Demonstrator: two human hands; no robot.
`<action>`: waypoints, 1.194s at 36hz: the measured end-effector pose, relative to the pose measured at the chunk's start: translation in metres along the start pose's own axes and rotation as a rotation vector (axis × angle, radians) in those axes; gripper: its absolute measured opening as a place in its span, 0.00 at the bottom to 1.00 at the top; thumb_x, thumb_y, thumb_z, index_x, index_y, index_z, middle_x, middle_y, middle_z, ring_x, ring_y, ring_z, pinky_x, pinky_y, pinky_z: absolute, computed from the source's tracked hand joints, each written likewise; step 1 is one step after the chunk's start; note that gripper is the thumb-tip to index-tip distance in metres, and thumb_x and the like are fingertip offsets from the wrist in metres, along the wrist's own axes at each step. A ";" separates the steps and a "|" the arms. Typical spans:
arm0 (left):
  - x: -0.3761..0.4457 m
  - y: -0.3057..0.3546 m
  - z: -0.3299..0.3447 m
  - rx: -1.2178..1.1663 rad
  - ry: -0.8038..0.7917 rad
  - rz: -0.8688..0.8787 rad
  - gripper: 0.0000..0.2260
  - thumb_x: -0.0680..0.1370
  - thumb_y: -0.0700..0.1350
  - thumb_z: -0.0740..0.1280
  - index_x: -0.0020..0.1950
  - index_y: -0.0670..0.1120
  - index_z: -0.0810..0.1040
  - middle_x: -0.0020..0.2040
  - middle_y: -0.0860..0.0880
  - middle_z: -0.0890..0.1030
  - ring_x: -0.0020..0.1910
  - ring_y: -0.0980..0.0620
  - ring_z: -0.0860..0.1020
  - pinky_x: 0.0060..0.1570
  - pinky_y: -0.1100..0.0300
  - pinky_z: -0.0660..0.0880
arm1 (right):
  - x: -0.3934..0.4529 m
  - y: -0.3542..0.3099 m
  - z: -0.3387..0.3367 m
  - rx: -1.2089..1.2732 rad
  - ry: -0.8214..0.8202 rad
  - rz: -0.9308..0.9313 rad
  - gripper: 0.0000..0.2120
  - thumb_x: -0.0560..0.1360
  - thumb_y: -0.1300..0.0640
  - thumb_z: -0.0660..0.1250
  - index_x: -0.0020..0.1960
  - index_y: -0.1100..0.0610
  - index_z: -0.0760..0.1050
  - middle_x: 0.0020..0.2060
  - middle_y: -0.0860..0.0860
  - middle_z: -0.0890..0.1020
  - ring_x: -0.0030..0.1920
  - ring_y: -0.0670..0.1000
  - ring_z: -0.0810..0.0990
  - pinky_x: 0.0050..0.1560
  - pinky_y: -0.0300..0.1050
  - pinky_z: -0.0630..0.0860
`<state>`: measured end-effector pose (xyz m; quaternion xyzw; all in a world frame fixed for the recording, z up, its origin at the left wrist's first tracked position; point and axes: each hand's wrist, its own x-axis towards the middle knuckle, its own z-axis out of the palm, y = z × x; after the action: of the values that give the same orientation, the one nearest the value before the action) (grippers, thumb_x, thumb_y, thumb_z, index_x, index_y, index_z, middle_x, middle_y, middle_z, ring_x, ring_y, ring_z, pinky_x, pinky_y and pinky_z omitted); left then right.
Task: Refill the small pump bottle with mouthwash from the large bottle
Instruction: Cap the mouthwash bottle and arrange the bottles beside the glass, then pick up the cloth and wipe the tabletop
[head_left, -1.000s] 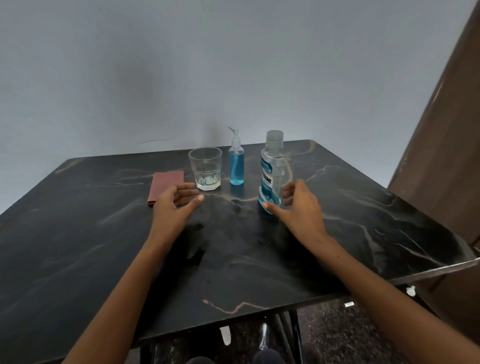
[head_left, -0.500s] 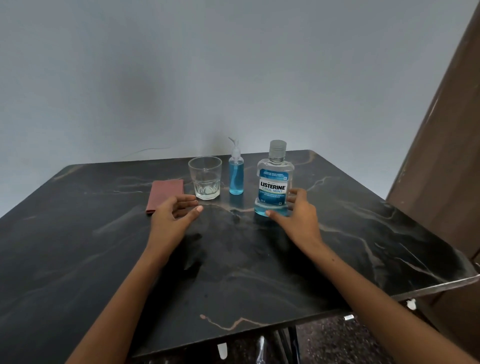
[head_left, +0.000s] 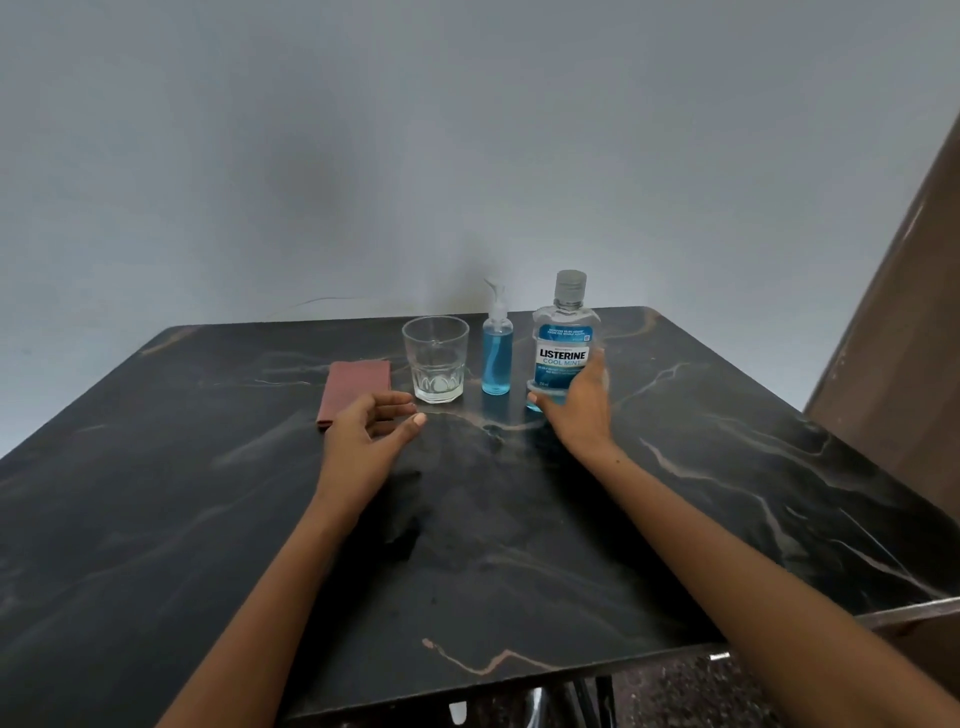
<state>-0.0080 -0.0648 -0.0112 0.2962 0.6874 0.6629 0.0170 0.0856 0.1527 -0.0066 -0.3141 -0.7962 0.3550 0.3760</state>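
On the dark marbled desk (head_left: 519, 545) four things stand in a row toward the far edge, all within easy reach of a person sitting at the near side: a folded reddish cloth (head_left: 356, 387) on the left, then an empty glass tumbler (head_left: 435, 358), then the small pump bottle (head_left: 497, 348), and on the right the large bottle (head_left: 566, 353) of mouthwash. The two bottles stand upright, just beside each other but apart, which suits a pour from one into the other. The small pump bottle holds blue liquid well up its body, its pump head on; the large bottle has its grey cap on and blue liquid low in it. The right hand (head_left: 584, 410) is at the large bottle's near right side, thumb by its base and fingers curving round the label side; this grip looks closed lightly round the bottle, likely to steady it or take it up, with the bottle standing on the desk. The left hand (head_left: 371, 436) rests on the desk near the cloth and tumbler, fingers loosely curled and holding nothing, well placed to reach the pump bottle. Both caps are on, so the refill itself appears not yet begun.
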 end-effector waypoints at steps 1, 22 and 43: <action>0.000 0.000 -0.001 0.002 0.005 -0.004 0.09 0.73 0.38 0.73 0.52 0.45 0.78 0.50 0.45 0.83 0.50 0.51 0.82 0.53 0.59 0.77 | 0.005 0.000 0.001 -0.004 -0.006 -0.002 0.44 0.69 0.60 0.75 0.74 0.65 0.51 0.66 0.59 0.70 0.66 0.58 0.71 0.66 0.52 0.67; 0.006 0.000 -0.005 0.005 0.080 -0.024 0.08 0.73 0.37 0.73 0.50 0.44 0.78 0.50 0.45 0.83 0.47 0.52 0.82 0.46 0.68 0.78 | 0.054 0.006 -0.002 -0.106 -0.186 0.016 0.43 0.69 0.62 0.74 0.75 0.63 0.50 0.69 0.59 0.68 0.69 0.58 0.68 0.70 0.54 0.65; 0.012 0.008 -0.038 0.112 0.310 0.030 0.11 0.75 0.39 0.71 0.56 0.40 0.78 0.50 0.45 0.81 0.48 0.50 0.80 0.48 0.62 0.76 | -0.068 -0.050 0.003 -0.190 -0.386 -0.350 0.36 0.73 0.55 0.70 0.74 0.60 0.57 0.72 0.55 0.66 0.72 0.52 0.64 0.70 0.39 0.57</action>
<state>-0.0301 -0.0943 0.0054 0.2013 0.7130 0.6616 -0.1156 0.1066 0.0723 0.0067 -0.1323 -0.9249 0.2620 0.2417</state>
